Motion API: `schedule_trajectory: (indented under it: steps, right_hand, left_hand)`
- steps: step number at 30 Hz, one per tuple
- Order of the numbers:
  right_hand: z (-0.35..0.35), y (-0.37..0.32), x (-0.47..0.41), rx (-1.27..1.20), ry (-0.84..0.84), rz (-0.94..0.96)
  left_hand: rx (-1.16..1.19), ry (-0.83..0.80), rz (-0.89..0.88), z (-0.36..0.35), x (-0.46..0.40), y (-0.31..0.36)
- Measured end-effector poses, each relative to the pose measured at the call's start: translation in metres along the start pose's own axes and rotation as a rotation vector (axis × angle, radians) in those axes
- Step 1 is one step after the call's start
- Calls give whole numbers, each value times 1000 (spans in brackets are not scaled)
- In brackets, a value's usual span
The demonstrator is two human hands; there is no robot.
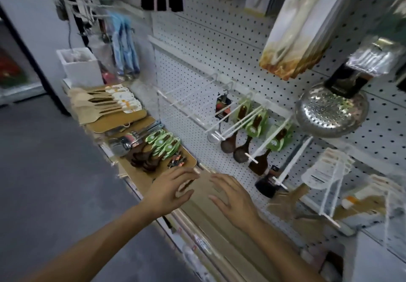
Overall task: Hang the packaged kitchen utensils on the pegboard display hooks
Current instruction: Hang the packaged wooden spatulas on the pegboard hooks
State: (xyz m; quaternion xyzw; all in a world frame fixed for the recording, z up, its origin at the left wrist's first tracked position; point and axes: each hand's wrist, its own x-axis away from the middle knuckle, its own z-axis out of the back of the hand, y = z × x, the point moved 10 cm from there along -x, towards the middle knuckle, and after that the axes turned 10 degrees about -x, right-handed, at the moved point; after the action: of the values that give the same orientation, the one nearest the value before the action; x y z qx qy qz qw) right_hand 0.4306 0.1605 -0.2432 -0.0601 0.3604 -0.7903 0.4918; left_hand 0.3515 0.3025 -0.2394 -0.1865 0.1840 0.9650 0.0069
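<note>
Left hand (170, 190): fingers spread and relaxed, holding nothing, tips reaching over the near corner of a tan wooden tray (191, 161) on the shelf. Right hand (230, 198): fingers straight and loosely parted, holding nothing, hovering over pale wooden boards (204, 202) lying along the shelf edge; the two hands are near each other, not touching. Stock awaiting hanging, just beyond the left fingertips on the tray: dark brown wooden spoons on green header cards (157, 147), heaped, with a few small dark packets (176, 161) beside them; print on the cards too blurred to read. Farther beyond the left fingers: steel utensils in clear packaging (129, 139), then light wooden spatulas with white cards (105, 101) fanned over one another. White perforated pegboard (219, 40), up and beyond the right fingertips: white wire hooks (186, 99), the leftmost bare; three hooks carrying dark wooden spoons on green cards (252, 123); one clear-bowled ladle on a dark card (222, 110). Right of the right fingers: perforated steel skimmer (331, 110) with a black label, lettering illegible; black-handled utensil (269, 183) on a low hook; white-carded packets (327, 167) on a wire hook. Red markings on the shelf-edge strip (198, 242) below the wrists, unreadable.
</note>
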Motion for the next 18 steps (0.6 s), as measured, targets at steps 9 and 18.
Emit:
schedule_trajectory:
  steps: [9, 18]
  right_hand:
    - [-95, -127, -100, -22, 26, 131]
    - [-179, -229, -202, -18, -21, 276]
  left_hand:
    - [-77, 54, 14, 121, 87, -130]
    - [-93, 74, 150, 218, 156, -247]
